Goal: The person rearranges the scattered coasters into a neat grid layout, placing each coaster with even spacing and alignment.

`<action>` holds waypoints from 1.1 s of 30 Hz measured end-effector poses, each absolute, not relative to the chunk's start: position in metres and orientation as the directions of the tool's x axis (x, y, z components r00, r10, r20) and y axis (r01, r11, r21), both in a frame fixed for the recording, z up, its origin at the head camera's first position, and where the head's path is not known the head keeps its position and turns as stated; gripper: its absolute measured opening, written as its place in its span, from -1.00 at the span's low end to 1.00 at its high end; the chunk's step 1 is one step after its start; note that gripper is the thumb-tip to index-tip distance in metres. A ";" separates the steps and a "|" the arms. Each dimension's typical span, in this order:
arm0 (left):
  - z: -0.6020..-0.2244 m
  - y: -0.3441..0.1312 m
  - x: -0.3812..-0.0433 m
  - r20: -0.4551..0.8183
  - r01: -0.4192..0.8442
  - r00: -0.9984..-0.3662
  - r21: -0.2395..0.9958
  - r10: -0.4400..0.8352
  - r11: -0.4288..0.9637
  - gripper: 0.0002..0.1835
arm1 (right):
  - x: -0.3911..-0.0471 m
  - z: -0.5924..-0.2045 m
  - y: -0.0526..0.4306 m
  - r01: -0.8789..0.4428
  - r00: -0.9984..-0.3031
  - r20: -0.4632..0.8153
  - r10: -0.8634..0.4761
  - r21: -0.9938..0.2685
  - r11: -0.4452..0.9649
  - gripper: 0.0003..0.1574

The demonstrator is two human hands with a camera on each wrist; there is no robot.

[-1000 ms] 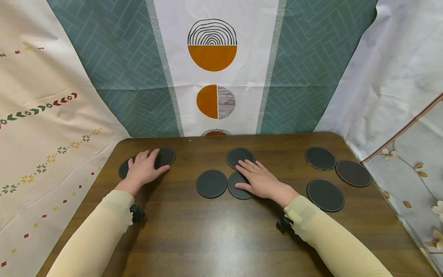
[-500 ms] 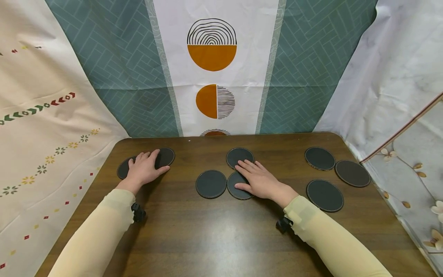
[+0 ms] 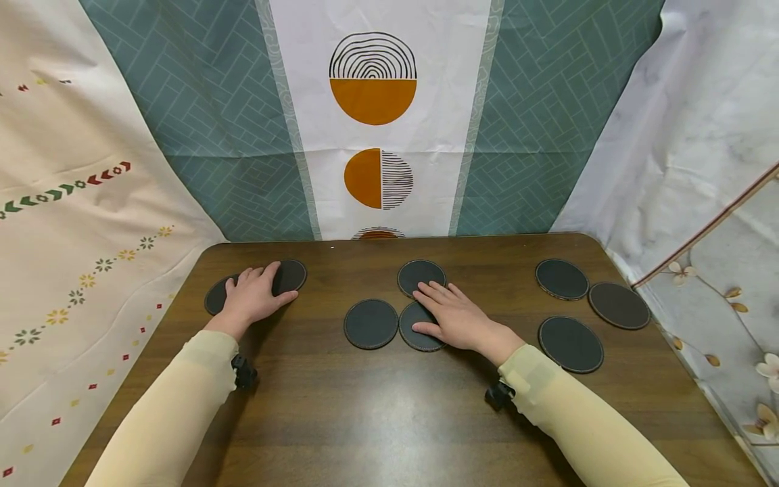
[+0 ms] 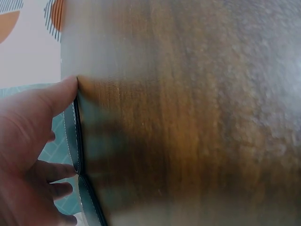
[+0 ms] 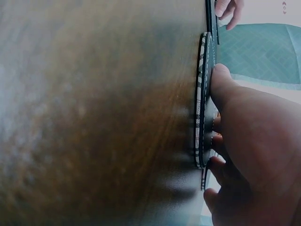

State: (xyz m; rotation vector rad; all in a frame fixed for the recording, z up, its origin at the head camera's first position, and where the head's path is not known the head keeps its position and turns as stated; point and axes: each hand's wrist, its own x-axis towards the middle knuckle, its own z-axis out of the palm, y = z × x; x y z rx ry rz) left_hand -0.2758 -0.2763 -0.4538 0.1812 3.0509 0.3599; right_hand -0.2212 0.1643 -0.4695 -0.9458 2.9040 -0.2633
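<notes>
Round black coasters with stitched rims lie flat on the table. My left hand, fingers spread, rests over two of them at the back left: one coaster under the fingertips, another partly hidden by the hand. The left wrist view shows my thumb straight at the near coaster's edge. My right hand lies with extended fingers on the middle group, covering part of a coaster and reaching the one behind. In the right wrist view that near coaster shows a black-and-white banded side.
Left of my right hand lies another coaster, rim to rim with its neighbour. At the right are three more: a back one, a browner one and a front one. Patterned curtains border the brown wooden table.
</notes>
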 end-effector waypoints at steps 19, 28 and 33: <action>-0.455 -0.276 -0.281 -0.057 0.095 -0.992 0.255 0.113 0.962 0.00 | -0.223 -0.473 0.164 -0.589 -0.801 0.003 -0.599 -0.186 0.786 -0.02; -0.456 -0.277 -0.283 -0.051 0.096 -0.992 0.268 0.113 0.959 0.02 | -0.224 -0.475 0.164 -0.587 -0.802 -0.002 -0.597 -0.182 0.789 -0.01; -0.456 -0.276 -0.284 -0.033 0.110 -0.992 0.267 0.123 0.957 0.00 | -0.224 -0.474 0.164 -0.591 -0.800 0.010 -0.600 -0.188 0.785 -0.02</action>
